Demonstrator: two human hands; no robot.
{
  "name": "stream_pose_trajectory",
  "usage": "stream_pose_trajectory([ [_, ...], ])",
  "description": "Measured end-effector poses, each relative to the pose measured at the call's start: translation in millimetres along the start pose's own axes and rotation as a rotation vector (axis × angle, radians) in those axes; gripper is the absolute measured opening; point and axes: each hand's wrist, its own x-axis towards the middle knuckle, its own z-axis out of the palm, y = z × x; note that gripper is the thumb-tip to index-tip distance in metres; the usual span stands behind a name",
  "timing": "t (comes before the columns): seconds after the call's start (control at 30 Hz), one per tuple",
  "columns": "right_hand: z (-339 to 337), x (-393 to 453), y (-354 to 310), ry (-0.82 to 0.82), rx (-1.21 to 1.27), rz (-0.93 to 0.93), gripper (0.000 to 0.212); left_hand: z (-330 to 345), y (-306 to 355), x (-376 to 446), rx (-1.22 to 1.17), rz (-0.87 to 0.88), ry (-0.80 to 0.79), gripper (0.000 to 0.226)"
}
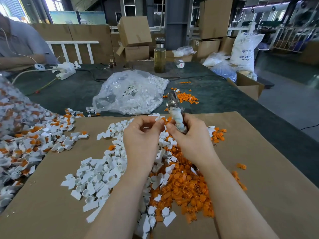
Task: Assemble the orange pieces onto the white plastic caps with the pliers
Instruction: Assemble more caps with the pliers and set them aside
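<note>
At your far left a heap of assembled caps (25, 135), white with orange set in, spills across the surface (69, 90). Next come loose white plastic caps (96, 176) scattered on the brown cardboard sheet (269, 169). Your left hand (141, 135) hovers above them, its fingers (159, 122) curled and pinching one small white cap (158, 119) at the tips. An orange piece sits right between those tips and your right thumb, touching both. Your right hand (191, 135) grips the pliers (174, 109) by their cloth-wrapped handles, metal head pointing up and away. Beneath your right wrist lie the orange pieces (188, 187) in a thick pile.
</note>
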Motion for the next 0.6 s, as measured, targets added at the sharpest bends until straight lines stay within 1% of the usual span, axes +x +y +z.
stream_pose_trajectory([
  [0.1,4.3,-0.4,-0.3,0.064,-0.033,-0.005,0.01,2.3,0.6,-2.3,0.053,0.026,0.009,0.014],
  [0.2,5.2,-0.2,-0.4,0.095,-0.053,-0.005,0.012,3.5,0.8,-3.1,0.061,0.03,0.006,0.014],
  [0.37,6.6,-0.1,-0.2,0.104,-0.091,0.002,0.014,4.7,-1.3,-4.1,0.053,0.03,0.009,0.013],
  [0.6,6.0,0.0,-0.6,0.105,-0.066,0.023,0.018,3.8,-4.2,-3.2,0.092,0.102,-0.003,0.011],
])
